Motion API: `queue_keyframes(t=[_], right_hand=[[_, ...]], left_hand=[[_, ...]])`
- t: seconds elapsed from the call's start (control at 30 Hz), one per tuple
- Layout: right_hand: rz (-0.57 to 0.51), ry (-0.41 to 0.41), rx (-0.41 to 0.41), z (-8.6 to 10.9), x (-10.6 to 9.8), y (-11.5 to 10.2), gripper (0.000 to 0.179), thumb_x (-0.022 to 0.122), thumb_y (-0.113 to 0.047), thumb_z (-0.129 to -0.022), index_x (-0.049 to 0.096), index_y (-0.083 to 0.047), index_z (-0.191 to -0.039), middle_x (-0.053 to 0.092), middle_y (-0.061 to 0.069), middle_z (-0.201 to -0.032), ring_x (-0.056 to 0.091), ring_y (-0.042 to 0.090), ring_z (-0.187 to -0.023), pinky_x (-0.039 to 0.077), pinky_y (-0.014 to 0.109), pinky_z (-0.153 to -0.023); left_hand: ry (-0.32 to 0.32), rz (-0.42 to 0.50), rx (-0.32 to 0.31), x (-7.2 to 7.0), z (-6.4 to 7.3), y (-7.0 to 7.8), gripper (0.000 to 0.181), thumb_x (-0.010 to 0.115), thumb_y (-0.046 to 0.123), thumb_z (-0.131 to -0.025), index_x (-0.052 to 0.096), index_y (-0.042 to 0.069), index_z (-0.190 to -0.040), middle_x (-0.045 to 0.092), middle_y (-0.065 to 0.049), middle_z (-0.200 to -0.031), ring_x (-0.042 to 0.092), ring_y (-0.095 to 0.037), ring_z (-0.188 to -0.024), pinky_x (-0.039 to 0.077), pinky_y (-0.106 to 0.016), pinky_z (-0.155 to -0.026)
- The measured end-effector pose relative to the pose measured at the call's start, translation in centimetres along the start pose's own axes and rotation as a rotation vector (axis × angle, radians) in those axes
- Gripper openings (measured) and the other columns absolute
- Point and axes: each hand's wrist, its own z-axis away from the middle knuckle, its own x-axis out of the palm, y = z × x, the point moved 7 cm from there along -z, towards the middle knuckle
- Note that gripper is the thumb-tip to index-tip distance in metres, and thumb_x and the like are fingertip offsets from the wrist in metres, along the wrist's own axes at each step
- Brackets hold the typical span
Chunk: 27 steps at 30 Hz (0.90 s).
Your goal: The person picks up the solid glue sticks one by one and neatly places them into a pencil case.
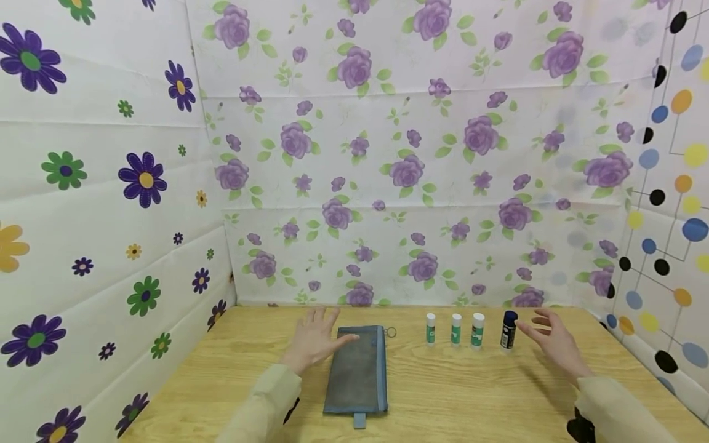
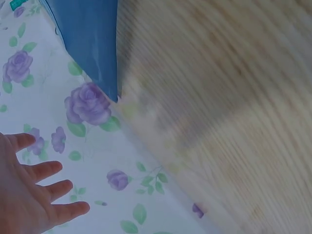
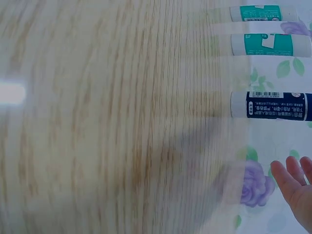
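My left hand hovers with fingers spread by the upper left of a flat grey mesh zipper pouch with blue edging. In the left wrist view, the pouch's blue side shows at the top, apart from the hand. My right hand, fingers loosely bent and holding nothing, is just right of an upright navy-capped glue stick. A gap shows between that glue stick and the hand in the right wrist view.
Left of the navy one stand three white-capped glue sticks with green labels, the smallest, the middle one and a thicker one. A metal ring sits at the pouch's upper right. Patterned cloth borders the wooden table.
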Motion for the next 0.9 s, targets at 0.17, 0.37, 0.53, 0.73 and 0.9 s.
queue_keyframes(t=[0.17, 0.37, 0.53, 0.73, 0.9], right_hand=[[-0.042, 0.016, -0.004, -0.2, 0.2, -0.1, 0.077, 0.053, -0.040, -0.089, 0.016, 0.006, -0.138, 0.031, 0.032, -0.127, 0.035, 0.049, -0.111, 0.038, 0.055, -0.079], [-0.067, 0.041, -0.002, -0.3, 0.4, 0.0, 0.075, 0.055, -0.039, -0.088, 0.020, 0.005, -0.137, 0.033, 0.031, -0.126, 0.038, 0.047, -0.110, 0.040, 0.052, -0.079], [-0.079, 0.064, -0.010, -0.1, 0.4, -0.1, 0.072, 0.055, -0.038, -0.088, 0.022, 0.005, -0.137, 0.034, 0.030, -0.125, 0.039, 0.045, -0.109, 0.042, 0.049, -0.078], [-0.086, 0.089, -0.019, -0.1, 0.6, 0.1, 0.069, 0.056, -0.036, -0.088, 0.026, 0.005, -0.135, 0.037, 0.028, -0.124, 0.041, 0.043, -0.108, 0.044, 0.044, -0.076], [-0.106, 0.104, -0.005, -0.2, 0.7, 0.4, 0.069, 0.056, -0.036, -0.088, 0.027, 0.005, -0.134, 0.038, 0.028, -0.124, 0.041, 0.041, -0.108, 0.046, 0.029, -0.073]], left_hand=[[0.008, 0.016, 0.013, 0.8, -0.2, 0.9, 0.087, 0.039, 0.073, -0.076, 0.038, 0.013, -0.138, 0.034, -0.023, -0.134, 0.030, -0.044, -0.120, 0.022, -0.060, -0.091], [0.021, 0.024, 0.019, 1.0, -0.3, 1.5, 0.086, 0.041, 0.072, -0.076, 0.039, 0.012, -0.137, 0.036, -0.023, -0.132, 0.032, -0.043, -0.119, 0.024, -0.060, -0.090], [-0.003, 0.038, 0.019, 1.0, -0.5, 2.1, 0.088, 0.040, 0.073, -0.076, 0.037, 0.011, -0.139, 0.035, -0.023, -0.133, 0.033, -0.043, -0.118, 0.029, -0.058, -0.087], [-0.047, 0.024, 0.005, 1.6, -0.6, 2.8, 0.089, 0.032, 0.075, -0.076, 0.035, 0.013, -0.139, 0.035, -0.022, -0.134, 0.035, -0.041, -0.116, 0.033, -0.056, -0.085], [-0.029, 0.048, 0.024, 1.7, -0.7, 3.4, 0.086, 0.032, 0.075, -0.077, 0.039, 0.014, -0.136, 0.038, -0.021, -0.131, 0.037, -0.040, -0.114, 0.033, -0.055, -0.086]])
